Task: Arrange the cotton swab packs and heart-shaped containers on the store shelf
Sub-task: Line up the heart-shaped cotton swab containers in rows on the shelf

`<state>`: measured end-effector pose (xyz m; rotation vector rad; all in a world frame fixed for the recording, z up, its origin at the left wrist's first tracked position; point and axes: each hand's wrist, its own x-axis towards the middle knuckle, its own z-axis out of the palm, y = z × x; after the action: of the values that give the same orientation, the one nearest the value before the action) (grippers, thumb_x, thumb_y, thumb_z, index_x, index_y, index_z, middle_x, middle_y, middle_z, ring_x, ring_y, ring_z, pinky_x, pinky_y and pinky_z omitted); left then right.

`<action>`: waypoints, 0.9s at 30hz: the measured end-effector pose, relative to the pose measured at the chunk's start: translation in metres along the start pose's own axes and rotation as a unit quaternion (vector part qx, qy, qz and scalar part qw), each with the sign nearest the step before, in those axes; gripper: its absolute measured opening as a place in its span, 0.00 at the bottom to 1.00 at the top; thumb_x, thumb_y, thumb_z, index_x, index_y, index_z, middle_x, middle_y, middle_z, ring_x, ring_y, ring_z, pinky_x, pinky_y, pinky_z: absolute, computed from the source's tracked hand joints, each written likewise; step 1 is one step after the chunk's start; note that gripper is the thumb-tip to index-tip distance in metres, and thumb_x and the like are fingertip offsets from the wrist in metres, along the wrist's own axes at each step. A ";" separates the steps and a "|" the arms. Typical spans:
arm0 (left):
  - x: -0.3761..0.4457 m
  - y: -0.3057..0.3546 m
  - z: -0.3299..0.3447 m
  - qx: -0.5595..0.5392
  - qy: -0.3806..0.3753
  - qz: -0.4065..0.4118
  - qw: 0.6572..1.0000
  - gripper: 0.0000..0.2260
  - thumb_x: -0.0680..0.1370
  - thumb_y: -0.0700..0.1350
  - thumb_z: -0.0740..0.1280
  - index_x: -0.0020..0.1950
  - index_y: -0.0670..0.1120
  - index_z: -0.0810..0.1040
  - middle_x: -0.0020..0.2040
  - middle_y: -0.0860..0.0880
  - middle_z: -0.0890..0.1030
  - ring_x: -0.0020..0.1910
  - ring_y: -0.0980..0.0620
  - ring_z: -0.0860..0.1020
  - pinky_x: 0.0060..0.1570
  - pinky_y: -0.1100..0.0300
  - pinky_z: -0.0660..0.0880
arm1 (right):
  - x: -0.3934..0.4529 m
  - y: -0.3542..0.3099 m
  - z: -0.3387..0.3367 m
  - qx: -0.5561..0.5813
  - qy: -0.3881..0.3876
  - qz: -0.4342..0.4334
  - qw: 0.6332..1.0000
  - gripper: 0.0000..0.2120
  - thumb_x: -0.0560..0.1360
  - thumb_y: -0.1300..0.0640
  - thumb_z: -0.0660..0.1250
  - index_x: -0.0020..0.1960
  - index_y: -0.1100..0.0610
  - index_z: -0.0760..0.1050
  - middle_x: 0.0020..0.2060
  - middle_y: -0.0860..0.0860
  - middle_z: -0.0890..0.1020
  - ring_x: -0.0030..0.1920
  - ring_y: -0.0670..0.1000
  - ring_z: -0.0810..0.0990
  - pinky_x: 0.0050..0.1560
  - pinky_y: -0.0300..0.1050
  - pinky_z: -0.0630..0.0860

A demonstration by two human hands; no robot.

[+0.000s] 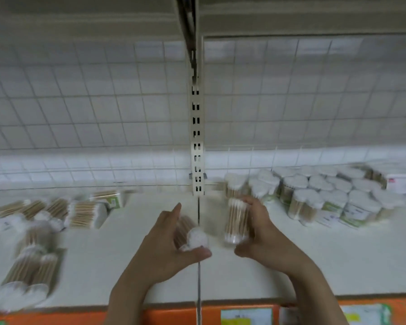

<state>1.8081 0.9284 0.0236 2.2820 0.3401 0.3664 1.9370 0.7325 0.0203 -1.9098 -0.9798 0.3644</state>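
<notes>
Carefully, I'd set both gripped containers, left hand's (164, 240) and right hand's (263, 231), upright beside the right cluster (326, 198).

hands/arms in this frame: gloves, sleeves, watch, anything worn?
Nothing worn that shows. The left hand and right hand are both bare, with no gloves, and no rings are visible, though the frame is blurred. Both forearms are bare down to the bottom edge of the picture, with no sleeve, cuff, watch or bracelet in view. No markings can be made out.
</notes>
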 end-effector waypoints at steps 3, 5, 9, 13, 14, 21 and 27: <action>0.008 0.018 0.030 -0.022 0.004 0.009 1.000 0.50 0.54 0.75 0.66 0.72 0.58 0.58 0.60 0.65 0.64 0.59 0.62 0.68 0.59 0.62 0.68 | -0.019 0.016 -0.020 0.009 0.011 0.017 1.000 0.37 0.64 0.65 0.66 0.62 0.34 0.57 0.56 0.46 0.63 0.52 0.45 0.70 0.42 0.35 0.74; 0.012 0.028 0.046 -0.035 0.011 0.016 0.999 0.46 0.57 0.74 0.68 0.71 0.58 0.58 0.61 0.64 0.64 0.59 0.61 0.67 0.59 0.62 0.67 | -0.025 0.029 -0.027 0.015 0.023 0.040 0.999 0.34 0.65 0.60 0.64 0.64 0.37 0.59 0.56 0.51 0.66 0.53 0.47 0.71 0.46 0.37 0.72; 0.019 0.040 0.075 -0.066 0.011 0.043 0.997 0.38 0.65 0.57 0.75 0.66 0.65 0.54 0.63 0.60 0.64 0.58 0.58 0.69 0.57 0.61 0.68 | -0.046 0.044 -0.046 0.048 0.033 0.058 0.997 0.40 0.64 0.57 0.70 0.67 0.35 0.53 0.62 0.51 0.65 0.60 0.48 0.71 0.52 0.42 0.74; 0.026 0.045 0.102 -0.072 -0.002 0.105 0.992 0.41 0.63 0.45 0.79 0.58 0.67 0.52 0.54 0.65 0.55 0.56 0.76 0.61 0.49 0.81 0.64 | -0.058 0.050 -0.058 0.041 0.098 0.053 0.993 0.32 0.66 0.37 0.69 0.63 0.36 0.54 0.58 0.49 0.68 0.54 0.47 0.75 0.56 0.48 0.75; 0.027 0.048 0.107 -0.084 -0.005 0.098 0.992 0.41 0.62 0.46 0.80 0.57 0.67 0.52 0.51 0.66 0.54 0.56 0.80 0.58 0.47 0.82 0.64 | -0.061 0.050 -0.060 0.040 0.111 0.049 0.992 0.27 0.67 0.36 0.66 0.61 0.36 0.56 0.55 0.51 0.70 0.48 0.49 0.76 0.53 0.50 0.76; 0.024 0.066 0.128 -0.071 0.050 0.153 0.984 0.32 0.73 0.39 0.70 0.54 0.71 0.53 0.58 0.58 0.57 0.54 0.68 0.67 0.46 0.78 0.68 | -0.067 0.067 -0.069 -0.037 0.162 0.020 0.986 0.24 0.71 0.51 0.72 0.55 0.39 0.58 0.48 0.50 0.72 0.40 0.44 0.73 0.40 0.34 0.70; 0.019 0.062 0.131 -0.132 -0.019 0.071 0.989 0.37 0.72 0.39 0.70 0.59 0.71 0.49 0.60 0.55 0.68 0.55 0.65 0.72 0.53 0.68 0.73 | -0.072 0.073 -0.081 -0.075 0.149 0.010 0.986 0.37 0.67 0.46 0.75 0.69 0.42 0.59 0.66 0.36 0.67 0.67 0.38 0.65 0.66 0.38 0.65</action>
<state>1.8812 0.8073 -0.0124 2.0550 0.1017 0.4153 1.9757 0.6108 -0.0083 -2.0383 -0.8060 0.0134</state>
